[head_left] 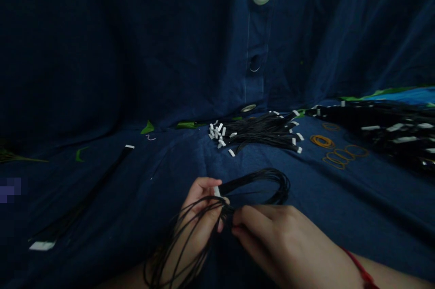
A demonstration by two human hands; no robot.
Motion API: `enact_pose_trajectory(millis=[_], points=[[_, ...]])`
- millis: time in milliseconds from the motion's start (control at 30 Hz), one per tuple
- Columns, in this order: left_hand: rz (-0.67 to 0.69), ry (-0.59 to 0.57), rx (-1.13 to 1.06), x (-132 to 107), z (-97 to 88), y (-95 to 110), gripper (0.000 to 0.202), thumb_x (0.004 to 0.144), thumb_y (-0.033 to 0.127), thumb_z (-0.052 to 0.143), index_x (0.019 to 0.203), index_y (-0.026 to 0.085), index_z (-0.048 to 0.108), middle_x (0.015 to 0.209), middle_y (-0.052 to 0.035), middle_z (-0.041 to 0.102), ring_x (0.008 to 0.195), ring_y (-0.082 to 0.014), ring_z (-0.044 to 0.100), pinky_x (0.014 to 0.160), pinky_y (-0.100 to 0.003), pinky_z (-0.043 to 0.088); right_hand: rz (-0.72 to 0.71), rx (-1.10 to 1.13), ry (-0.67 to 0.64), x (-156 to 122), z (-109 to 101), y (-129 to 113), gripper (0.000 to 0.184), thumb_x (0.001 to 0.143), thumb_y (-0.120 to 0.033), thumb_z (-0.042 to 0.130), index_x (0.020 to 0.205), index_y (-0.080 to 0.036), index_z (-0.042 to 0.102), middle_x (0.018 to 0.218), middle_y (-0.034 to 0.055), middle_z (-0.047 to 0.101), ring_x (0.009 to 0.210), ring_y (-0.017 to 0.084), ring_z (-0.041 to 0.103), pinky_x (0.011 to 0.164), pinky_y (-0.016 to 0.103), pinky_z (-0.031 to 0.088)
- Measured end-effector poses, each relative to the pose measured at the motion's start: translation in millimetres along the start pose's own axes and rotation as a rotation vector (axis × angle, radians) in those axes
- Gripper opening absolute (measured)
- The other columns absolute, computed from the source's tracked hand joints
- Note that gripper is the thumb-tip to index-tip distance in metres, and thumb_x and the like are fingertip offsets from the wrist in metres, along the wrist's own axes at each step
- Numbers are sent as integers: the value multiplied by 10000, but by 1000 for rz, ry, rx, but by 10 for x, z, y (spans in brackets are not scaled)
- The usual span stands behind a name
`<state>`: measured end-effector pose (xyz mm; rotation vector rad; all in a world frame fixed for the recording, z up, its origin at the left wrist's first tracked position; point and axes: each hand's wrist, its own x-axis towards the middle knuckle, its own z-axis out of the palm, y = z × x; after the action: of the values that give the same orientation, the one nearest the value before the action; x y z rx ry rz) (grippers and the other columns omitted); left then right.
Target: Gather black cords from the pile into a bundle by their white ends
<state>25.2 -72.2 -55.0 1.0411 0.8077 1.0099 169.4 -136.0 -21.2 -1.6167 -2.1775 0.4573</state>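
A black wire harness (pixel 260 175) with a white connector (pixel 217 190) is looped in front of me. My left hand (pixel 200 216) is closed on it, fingers and thumb pinching near the connector, and loose black wires hang over that hand and wrist. Close beside it, my right hand (pixel 278 234) pinches at the wires just right of the left thumb; its fingertips are pressed together, and whatever lies between them is partly hidden. A red cord circles the right wrist.
Behind my hands lies a pile of black cables (pixel 261 132) with white connectors. Rubber bands (pixel 322 141) lie to its right, near a larger cable heap (pixel 390 126). At left is a single cable (pixel 95 189). Dark blue cloth (pixel 170 53) covers the surface and hangs behind.
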Motion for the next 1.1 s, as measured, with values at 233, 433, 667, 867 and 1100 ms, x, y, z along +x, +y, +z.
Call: enact_pose_trajectory(millis=[233, 433, 667, 867, 1100], points=[[10, -12, -12, -14, 0, -36, 274, 741, 198, 633, 980, 215, 501, 664, 39, 566, 484, -67, 459, 468, -180, 343, 11, 141, 15, 42, -12, -35, 177, 850, -170, 452, 802, -189, 621, 805, 33, 649, 704, 151, 599, 628, 241, 407], [-47, -32, 20, -18, 17, -36, 266, 729, 215, 652, 947, 215, 499, 533, 70, 505, 462, -78, 447, 466, -182, 348, 51, 208, 6, 75, -23, 3, 203, 838, -158, 447, 730, -201, 613, 715, -11, 643, 616, 110, 573, 579, 211, 372], [-103, -79, -73, 28, -9, -68, 319, 729, 234, 669, 998, 210, 499, 617, 60, 518, 468, -55, 422, 433, -166, 327, 157, 277, -20, 80, -97, 32, 167, 784, -151, 482, 778, -200, 642, 728, 2, 655, 630, 124, 579, 562, 211, 386], [-134, -49, -169, 47, 50, -43, 343, 704, 224, 698, 988, 193, 508, 637, 48, 526, 480, -49, 411, 434, -163, 323, 281, 1036, -302, 160, -314, 226, 147, 739, -137, 481, 815, -142, 607, 569, -26, 518, 448, 64, 453, 428, 162, 350], [-11, 9, -105, 72, 11, -65, 263, 744, 200, 659, 979, 198, 540, 670, 44, 540, 467, -42, 426, 437, -159, 347, 70, 1374, 177, 210, -722, 553, 118, 781, -248, 597, 842, -177, 670, 643, -27, 513, 560, 47, 474, 534, 142, 410]])
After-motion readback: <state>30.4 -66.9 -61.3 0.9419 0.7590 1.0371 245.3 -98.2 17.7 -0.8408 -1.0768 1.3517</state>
